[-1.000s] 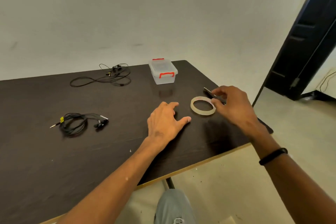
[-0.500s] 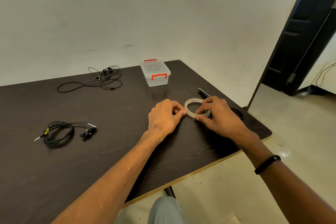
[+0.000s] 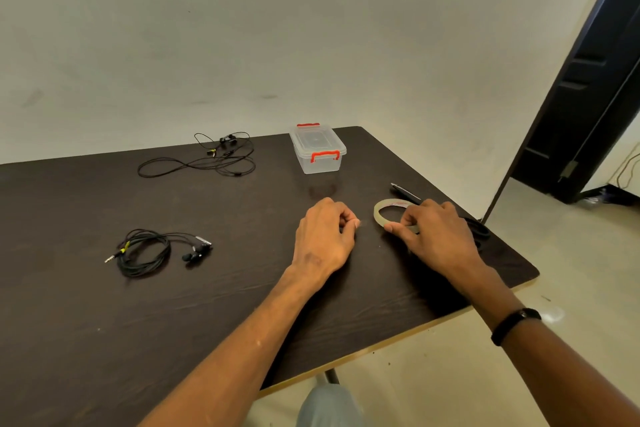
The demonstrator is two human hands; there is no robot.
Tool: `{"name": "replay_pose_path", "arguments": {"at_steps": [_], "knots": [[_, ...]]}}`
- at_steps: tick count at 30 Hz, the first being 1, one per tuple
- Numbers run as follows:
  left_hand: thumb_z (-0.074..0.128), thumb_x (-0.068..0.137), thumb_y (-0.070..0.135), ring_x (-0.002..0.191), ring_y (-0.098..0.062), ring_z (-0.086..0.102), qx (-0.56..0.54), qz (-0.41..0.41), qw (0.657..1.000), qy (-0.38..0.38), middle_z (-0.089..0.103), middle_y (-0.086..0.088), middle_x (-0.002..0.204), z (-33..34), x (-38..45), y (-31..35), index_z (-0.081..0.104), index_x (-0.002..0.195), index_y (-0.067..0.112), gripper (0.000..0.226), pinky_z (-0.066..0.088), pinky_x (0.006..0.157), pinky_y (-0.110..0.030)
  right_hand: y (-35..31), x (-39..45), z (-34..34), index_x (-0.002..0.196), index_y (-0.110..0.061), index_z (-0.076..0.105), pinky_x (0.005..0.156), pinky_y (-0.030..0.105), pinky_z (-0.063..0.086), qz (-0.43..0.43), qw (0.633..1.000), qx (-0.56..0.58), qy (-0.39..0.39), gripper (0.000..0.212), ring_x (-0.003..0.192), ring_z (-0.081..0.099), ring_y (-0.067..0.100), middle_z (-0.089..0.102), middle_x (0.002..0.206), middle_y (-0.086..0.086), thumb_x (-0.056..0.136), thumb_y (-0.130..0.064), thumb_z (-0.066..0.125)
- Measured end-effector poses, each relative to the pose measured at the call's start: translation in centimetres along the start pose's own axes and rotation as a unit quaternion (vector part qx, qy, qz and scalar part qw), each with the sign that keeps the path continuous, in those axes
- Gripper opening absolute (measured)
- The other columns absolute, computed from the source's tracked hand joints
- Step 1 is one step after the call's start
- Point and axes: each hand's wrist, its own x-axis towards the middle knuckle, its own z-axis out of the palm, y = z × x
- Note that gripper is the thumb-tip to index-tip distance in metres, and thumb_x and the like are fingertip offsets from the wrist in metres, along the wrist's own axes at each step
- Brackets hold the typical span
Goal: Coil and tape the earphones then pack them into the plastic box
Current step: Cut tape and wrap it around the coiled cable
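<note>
A person's right hand pins the roll of tape to the dark table, thumb and fingers clamped on its near rim. The left hand, which met the roll half a second ago, has drawn back with fingertips pinched, apparently pulling a strip free. Coiled earphones lie well to the left; a second, loose pair and the closed plastic box wait farther back.

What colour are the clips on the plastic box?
Red-orange. The clips stand out on the clear plastic box, seen best in the head view.
</note>
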Motion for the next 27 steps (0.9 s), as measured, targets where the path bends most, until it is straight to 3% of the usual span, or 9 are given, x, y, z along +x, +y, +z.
{"name": "replay_pose_path", "arguments": {"at_steps": [5,7,10,12,16,20,24,27], "knots": [[0.07,0.098,0.033,0.08,-0.006,0.055,0.009,0.006,1.0,0.012,0.059,0.01,0.096,-0.8,-1.6,-0.7,0.073,0.093,0.023,0.011,0.043,0.074,-0.023,-1.4,0.2,0.7,0.082,-0.032,0.062,0.092,0.054,0.053,0.023,0.999,-0.005,0.031,0.045,0.113,0.055,0.026,0.065,0.105,-0.004,0.085,-0.077,0.061],[0.07,0.098,0.032,0.08,-0.006,0.056,0.006,-0.005,1.0,0.014,0.059,0.01,0.098,-1.0,-2.1,-0.9,0.072,0.093,0.025,0.009,0.045,0.075,-0.022,-1.7,-0.2,0.4,0.084,-0.032,0.064,0.092,0.055,0.054,0.016,0.999,0.024,0.027,0.044,0.111,0.056,0.024,0.064,0.11,-0.003,0.081,-0.076,0.067],[0.073,0.096,0.031,0.079,-0.006,0.057,-0.011,-0.02,1.0,0.011,0.06,0.008,0.1,-1.2,-2.4,-1.5,0.074,0.094,0.025,0.007,0.05,0.077,-0.022,-0.2,-1.0,-0.2,0.118,-0.03,0.071,0.105,0.054,0.051,-0.006,0.995,0.086,0.057,0.043,0.128,0.049,0.026,0.056,0.136,-0.001,0.088,-0.06,0.073],[0.074,0.096,0.032,0.078,-0.006,0.057,-0.019,-0.019,1.0,0.008,0.06,0.008,0.1,-1.4,-2.6,-1.7,0.075,0.095,0.025,0.007,0.051,0.077,-0.021,2.1,-1.3,-0.8,0.128,-0.024,0.071,0.105,0.052,0.051,0.013,0.993,0.067,0.095,0.037,0.126,0.052,0.028,0.06,0.136,0.003,0.099,-0.045,0.067],[0.077,0.093,0.032,0.078,-0.004,0.059,-0.035,-0.023,0.999,0.009,0.062,0.009,0.099,-1.4,-2.9,-1.7,0.076,0.094,0.025,0.007,0.046,0.073,-0.016,5.2,-1.4,-2.6,0.117,-0.011,0.077,0.089,0.044,0.059,0.05,0.998,0.022,0.014,0.021,0.095,0.066,0.026,0.073,0.114,0.014,0.101,-0.016,0.065],[0.078,0.093,0.03,0.081,-0.005,0.062,-0.043,-0.023,0.999,0.01,0.063,0.008,0.101,-1.5,-3.1,-1.8,0.077,0.097,0.025,0.007,0.051,0.077,-0.017,5.4,-1.5,-3.5,0.109,-0.013,0.075,0.07,0.034,0.053,0.086,0.996,-0.029,-0.011,0.022,0.083,0.063,0.024,0.07,0.099,0.01,0.093,-0.029,0.077],[0.077,0.094,0.028,0.078,-0.005,0.063,-0.052,-0.018,0.998,0.022,0.067,0.007,0.099,-1.6,-3.2,-1.9,0.078,0.096,0.022,0.007,0.055,0.079,-0.019,4.0,-2.1,-5.2,0.111,-0.019,0.055,0.075,0.035,0.056,0.146,0.982,-0.086,-0.083,0.037,0.09,0.06,0.024,0.057,0.098,0.005,0.086,-0.031,0.08],[0.077,0.093,0.029,0.076,-0.003,0.064,-0.065,-0.02,0.997,0.025,0.07,0.009,0.092,-1.8,-3.1,-2.0,0.078,0.095,0.022,0.008,0.056,0.077,-0.02,3.7,-2.2,-6.1,0.098,-0.013,0.062,0.064,0.029,0.05,0.164,0.976,-0.01,-0.142,0.029,0.08,0.062,0.02,0.064,0.089,0.006,0.084,-0.028,0.084]]}}
